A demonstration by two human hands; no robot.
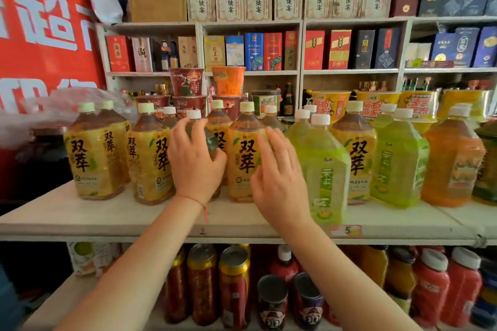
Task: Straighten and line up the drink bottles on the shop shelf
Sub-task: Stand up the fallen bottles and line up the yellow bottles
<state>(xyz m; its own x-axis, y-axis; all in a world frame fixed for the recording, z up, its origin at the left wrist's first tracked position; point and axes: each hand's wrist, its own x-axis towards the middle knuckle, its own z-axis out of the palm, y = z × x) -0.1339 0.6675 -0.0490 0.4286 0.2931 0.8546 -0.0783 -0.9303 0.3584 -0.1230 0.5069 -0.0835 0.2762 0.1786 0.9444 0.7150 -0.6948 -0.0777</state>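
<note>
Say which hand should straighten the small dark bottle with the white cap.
Left, probably. The left hand already grips the dark bottle, fingers curled round its body. The right hand is open in front of the neighbouring yellow tea bottle.

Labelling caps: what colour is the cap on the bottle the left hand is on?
White, on the bottle under the left hand; seen in the head view.
</note>
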